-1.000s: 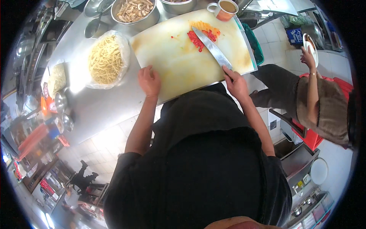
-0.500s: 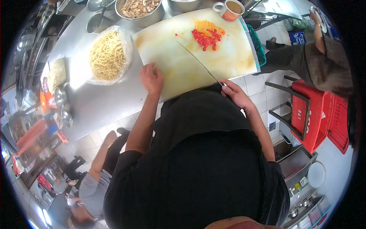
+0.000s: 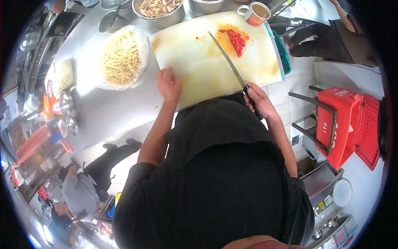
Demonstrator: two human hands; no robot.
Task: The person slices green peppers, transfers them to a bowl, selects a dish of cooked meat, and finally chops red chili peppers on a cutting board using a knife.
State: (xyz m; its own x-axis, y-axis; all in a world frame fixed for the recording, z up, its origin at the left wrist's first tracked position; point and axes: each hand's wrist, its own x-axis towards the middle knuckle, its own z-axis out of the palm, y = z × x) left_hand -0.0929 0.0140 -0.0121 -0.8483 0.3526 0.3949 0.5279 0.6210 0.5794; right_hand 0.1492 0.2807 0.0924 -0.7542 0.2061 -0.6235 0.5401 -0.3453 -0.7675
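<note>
A large knife (image 3: 230,62) is in my right hand (image 3: 259,101), its black handle wrapped by my fingers. The blade slants up and left over the pale cutting board (image 3: 186,79). Its tip points to the left of a heap of chopped red peppers (image 3: 236,42), which lies on a wet orange stain. My left hand (image 3: 169,86) rests at the board's near left edge, holding nothing, with its fingers loosely bent and somewhat apart. One small red bit lies alone farther left on the board.
Left of the board stands an open plastic bag of thick yellow noodles (image 3: 121,58). A metal bowl of brown sliced food (image 3: 159,10) and an orange-and-white mug (image 3: 255,14) stand at the back. A red crate (image 3: 338,124) is on the right. Two other people are nearby.
The knife's blade has turned, showing more of its flat side, and its tip has moved right and away. The red heap is narrower and more gathered. Both other people have shifted.
</note>
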